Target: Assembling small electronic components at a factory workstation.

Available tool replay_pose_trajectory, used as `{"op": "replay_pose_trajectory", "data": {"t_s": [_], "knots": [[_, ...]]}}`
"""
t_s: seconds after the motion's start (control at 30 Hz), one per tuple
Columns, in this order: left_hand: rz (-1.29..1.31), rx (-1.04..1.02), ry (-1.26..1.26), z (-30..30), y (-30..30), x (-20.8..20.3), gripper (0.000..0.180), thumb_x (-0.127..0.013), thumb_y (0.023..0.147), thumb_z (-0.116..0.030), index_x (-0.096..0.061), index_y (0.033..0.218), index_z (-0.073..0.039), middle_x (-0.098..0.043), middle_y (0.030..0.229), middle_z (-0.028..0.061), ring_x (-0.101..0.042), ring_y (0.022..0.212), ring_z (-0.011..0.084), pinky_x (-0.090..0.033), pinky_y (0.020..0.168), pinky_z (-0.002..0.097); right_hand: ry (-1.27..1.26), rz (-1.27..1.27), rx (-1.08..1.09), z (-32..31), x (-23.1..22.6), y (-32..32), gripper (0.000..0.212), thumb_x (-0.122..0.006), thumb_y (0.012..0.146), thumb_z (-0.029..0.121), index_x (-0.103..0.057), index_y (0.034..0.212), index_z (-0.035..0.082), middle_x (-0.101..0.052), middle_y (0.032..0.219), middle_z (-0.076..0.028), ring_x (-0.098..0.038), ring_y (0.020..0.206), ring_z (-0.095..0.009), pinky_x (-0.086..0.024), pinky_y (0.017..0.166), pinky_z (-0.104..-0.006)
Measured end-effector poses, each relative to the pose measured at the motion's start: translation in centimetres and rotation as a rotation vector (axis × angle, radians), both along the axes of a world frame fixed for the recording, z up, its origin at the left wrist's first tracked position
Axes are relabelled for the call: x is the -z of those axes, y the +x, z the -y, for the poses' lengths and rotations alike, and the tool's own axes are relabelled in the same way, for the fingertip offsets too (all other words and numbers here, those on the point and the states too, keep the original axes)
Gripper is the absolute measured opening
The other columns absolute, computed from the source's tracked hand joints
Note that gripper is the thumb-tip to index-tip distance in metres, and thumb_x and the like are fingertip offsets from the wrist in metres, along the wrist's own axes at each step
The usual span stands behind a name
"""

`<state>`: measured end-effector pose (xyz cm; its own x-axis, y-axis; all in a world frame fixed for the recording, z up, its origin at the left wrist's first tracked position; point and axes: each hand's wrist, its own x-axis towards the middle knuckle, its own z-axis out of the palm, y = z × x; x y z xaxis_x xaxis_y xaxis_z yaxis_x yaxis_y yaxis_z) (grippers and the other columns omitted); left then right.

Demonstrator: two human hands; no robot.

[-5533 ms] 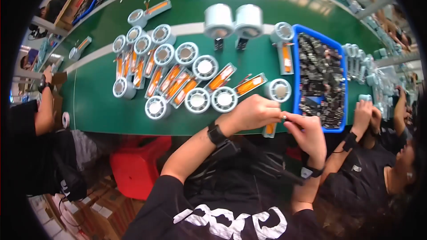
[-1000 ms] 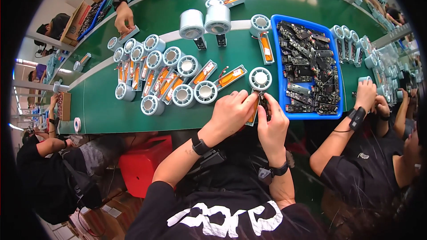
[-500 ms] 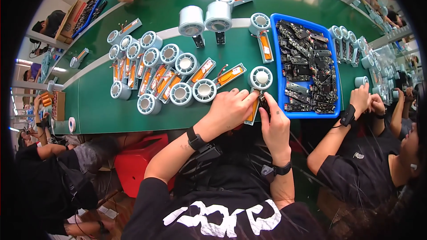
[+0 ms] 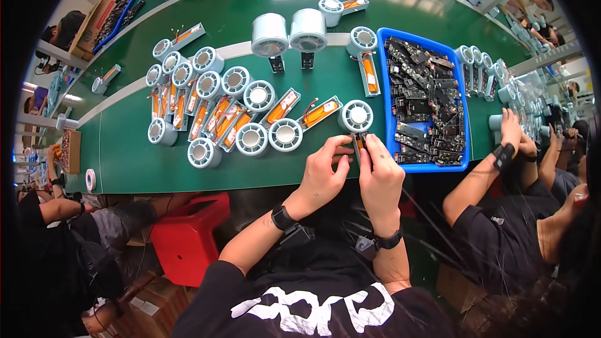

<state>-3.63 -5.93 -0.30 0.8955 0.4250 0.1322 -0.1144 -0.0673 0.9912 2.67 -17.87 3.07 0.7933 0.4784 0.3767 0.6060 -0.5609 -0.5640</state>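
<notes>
A pale-blue handheld fan [image 4: 358, 116] lies at the table's front edge, its round head pointing away from me and its handle between my hands. My left hand [image 4: 324, 169] is closed at the left side of the handle, fingertips against it. Over the handle's right side, my right hand [image 4: 382, 172] has thumb and fingers pressed on a narrow black circuit board [image 4: 359, 143], which sits at the handle's open channel. My fingers cover most of the handle and board, so how far the board sits inside is hidden.
A blue tray [image 4: 465, 125] heaped with black circuit boards stands to the right. Several open fans with orange batteries [image 4: 322, 112] lie at the left. Two fans [image 4: 270, 34] stand head-up beyond. A co-worker's arm [image 4: 479, 181] reaches in at the right; a red stool [image 4: 181, 238] is at lower left.
My left hand has drawn back from across the handle to its left side. My right hand has turned over the handle, and the black board now lies along it. The view has shifted slightly.
</notes>
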Motion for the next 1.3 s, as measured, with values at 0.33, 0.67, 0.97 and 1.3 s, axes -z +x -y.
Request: {"op": "replay_pose_trajectory", "data": {"t_s": [0.33, 0.67, 0.97, 1.3], "knots": [[0.057, 0.019, 0.094, -0.3, -0.2, 0.7, 0.029, -0.057, 0.090, 0.010, -0.057, 0.118, 0.005, -0.069, 0.121, 0.0216, -0.075, 0.098, 0.0287, -0.062, 0.081, 0.0353, -0.077, 0.075, 0.025, -0.8, 1.2, -0.7, 0.026, -0.067, 0.091, 0.001, -0.068, 0.117, -0.005, -0.070, 0.117, -0.026, -0.071, 0.105, -0.038, -0.058, 0.088, -0.0426], [0.056, 0.025, 0.111, -0.5, -0.7, 0.7, 0.029, -0.059, 0.089, 0.007, -0.058, 0.118, 0.005, -0.069, 0.120, 0.0219, -0.075, 0.095, 0.0288, -0.061, 0.082, 0.0353, 0.012, 0.101, 0.006, -1.0, 3.6, -0.7, 0.050, -0.066, 0.091, 0.003, -0.051, 0.137, -0.005, -0.060, 0.124, -0.024, -0.061, 0.109, -0.039, -0.053, 0.090, -0.0436], [0.081, -0.052, 0.184, 0.0, -0.6, 0.6, 0.031, -0.061, 0.086, 0.006, -0.059, 0.117, 0.004, -0.069, 0.110, 0.0181, -0.072, 0.095, 0.0281, -0.059, 0.084, 0.0358, -0.239, 0.162, 0.076, -1.9, 3.8, -0.6, 0.057, -0.067, 0.091, 0.008, -0.042, 0.138, -0.013, -0.058, 0.120, -0.025, -0.056, 0.104, -0.037, -0.050, 0.090, -0.0414], [0.112, -0.154, 0.270, -0.4, -0.8, 1.6, 0.029, -0.062, 0.085, 0.006, -0.059, 0.114, 0.002, -0.065, 0.100, 0.0161, -0.068, 0.089, 0.0283, -0.055, 0.079, 0.0364, -0.178, 0.125, 0.003, -0.9, -1.4, 2.1, 0.051, -0.060, 0.096, 0.009, -0.041, 0.138, -0.013, -0.057, 0.118, -0.030, -0.055, 0.105, -0.045, -0.046, 0.093, -0.0504]]}}
